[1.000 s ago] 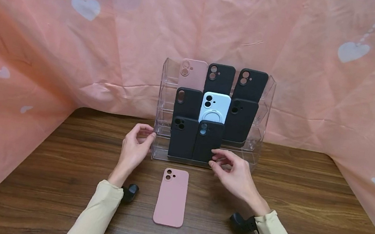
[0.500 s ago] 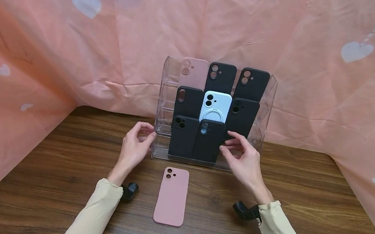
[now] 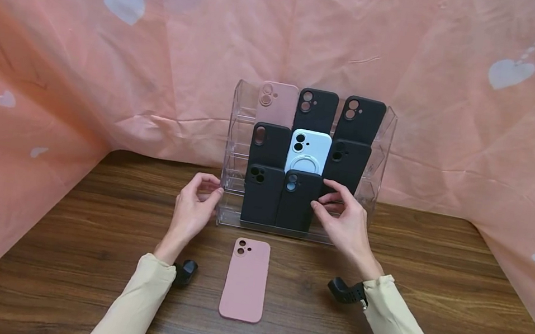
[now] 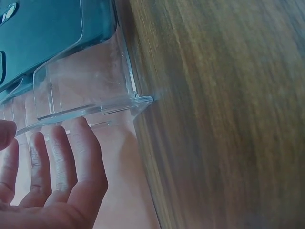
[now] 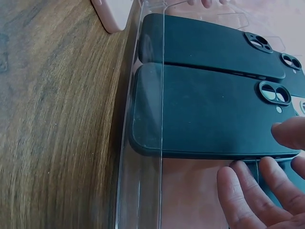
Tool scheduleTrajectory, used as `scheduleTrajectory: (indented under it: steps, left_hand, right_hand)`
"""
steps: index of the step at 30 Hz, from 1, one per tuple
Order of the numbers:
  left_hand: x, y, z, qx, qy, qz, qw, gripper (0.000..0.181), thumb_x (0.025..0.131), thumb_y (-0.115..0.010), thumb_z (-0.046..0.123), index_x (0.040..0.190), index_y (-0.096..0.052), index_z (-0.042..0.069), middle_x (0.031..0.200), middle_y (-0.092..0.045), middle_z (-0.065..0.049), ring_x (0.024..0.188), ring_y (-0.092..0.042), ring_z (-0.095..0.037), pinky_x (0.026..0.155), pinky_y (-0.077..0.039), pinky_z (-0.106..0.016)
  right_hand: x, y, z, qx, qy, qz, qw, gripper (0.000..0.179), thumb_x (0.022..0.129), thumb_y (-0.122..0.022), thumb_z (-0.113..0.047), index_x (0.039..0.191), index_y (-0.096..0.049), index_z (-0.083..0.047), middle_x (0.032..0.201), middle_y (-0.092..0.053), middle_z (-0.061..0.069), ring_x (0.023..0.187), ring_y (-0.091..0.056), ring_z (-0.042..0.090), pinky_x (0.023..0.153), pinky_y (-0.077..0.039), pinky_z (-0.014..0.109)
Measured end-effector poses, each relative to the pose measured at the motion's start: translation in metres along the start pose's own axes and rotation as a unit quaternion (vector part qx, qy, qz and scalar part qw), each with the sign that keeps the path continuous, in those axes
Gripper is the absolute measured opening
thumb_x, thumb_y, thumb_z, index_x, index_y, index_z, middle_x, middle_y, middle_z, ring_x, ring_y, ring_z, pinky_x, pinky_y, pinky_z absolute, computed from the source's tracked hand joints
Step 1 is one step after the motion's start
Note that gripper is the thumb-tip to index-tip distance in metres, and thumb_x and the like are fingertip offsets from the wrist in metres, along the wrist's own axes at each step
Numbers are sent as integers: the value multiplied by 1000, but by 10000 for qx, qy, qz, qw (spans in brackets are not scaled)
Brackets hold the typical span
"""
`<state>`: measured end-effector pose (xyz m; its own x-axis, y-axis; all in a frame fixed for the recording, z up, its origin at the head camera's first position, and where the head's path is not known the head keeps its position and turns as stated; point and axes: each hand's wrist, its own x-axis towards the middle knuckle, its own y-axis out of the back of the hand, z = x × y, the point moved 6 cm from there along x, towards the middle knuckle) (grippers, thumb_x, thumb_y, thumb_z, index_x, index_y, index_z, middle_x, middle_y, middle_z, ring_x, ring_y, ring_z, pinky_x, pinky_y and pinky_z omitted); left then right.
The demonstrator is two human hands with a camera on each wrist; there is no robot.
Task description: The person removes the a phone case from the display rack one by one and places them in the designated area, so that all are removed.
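Note:
A clear acrylic tiered stand (image 3: 224, 206) holds several phone cases in three rows. My left hand (image 3: 195, 202) holds the stand's left side panel, thumb and fingers on either side of it, as the left wrist view also shows. My right hand (image 3: 348, 225) is at the right edge of the black phone case (image 3: 296, 207) in the front row. In the right wrist view, fingertips (image 5: 267, 167) meet that case's side edge and the thumb lies over its face; whether the thumb touches is unclear. A pink phone case (image 3: 244, 282) lies flat on the table before the stand.
Beside the front case stands another black case (image 3: 261, 200). A white case with a ring (image 3: 309, 147) and two black ones fill the middle row. A pink case (image 3: 275, 106) and two black ones stand behind. Pink cloth (image 3: 184, 66) surrounds the wooden table (image 3: 104, 213).
My right hand has moved right and up from the front case's lower corner, then slightly back left against its side edge. My left hand stays at the stand's side.

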<state>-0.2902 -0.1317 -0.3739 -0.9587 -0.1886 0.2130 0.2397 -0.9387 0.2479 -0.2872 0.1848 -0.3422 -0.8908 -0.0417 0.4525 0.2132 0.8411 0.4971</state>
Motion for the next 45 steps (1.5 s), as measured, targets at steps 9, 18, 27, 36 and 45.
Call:
scheduleTrajectory:
  steps: [9,18,27,36,45]
  left_hand:
    - [1,0,-1,-49,-28,-38,10000,19,96,-67,13,115,-65,9,114,-71,-16,99,-75,-36,63,-63,-29]
    - [0,-1,-1,-94,3,-90,9999,20,97,-66,13,116,-64,9,116,-69,-15,102,-75,-35,64,-62,-26]
    - [0,-2,-1,-103,38,-79,9999,20,98,-66,13,117,-64,7,116,-69,-15,102,-75,-36,63,-62,-24]
    - [-1,-2,-2,-99,47,-63,9999,21,97,-67,13,117,-64,7,116,-70,-15,102,-75,-36,64,-63,-26]
    - [0,-1,-1,-148,10,-89,9999,19,98,-66,12,116,-63,8,115,-69,-16,104,-73,-40,69,-66,-41]
  right_hand:
    - [2,-4,1,-76,11,121,9999,52,91,-75,-7,139,-60,-15,96,-71,13,89,-76,30,71,-52,9]
    - [4,-4,3,11,-14,246,9997,43,91,-75,-7,133,-64,-11,96,-70,14,85,-73,27,73,-52,8]
    - [1,-5,7,684,-181,127,9974,37,94,-73,-7,129,-64,-5,107,-71,19,81,-66,6,73,-57,10]
    - [5,6,-5,1034,244,558,9928,41,91,-74,-3,131,-64,-10,105,-72,19,77,-67,-1,72,-58,12]
    - [6,13,-13,991,349,463,9934,46,92,-72,3,136,-62,-8,107,-71,22,81,-68,-1,69,-61,18]
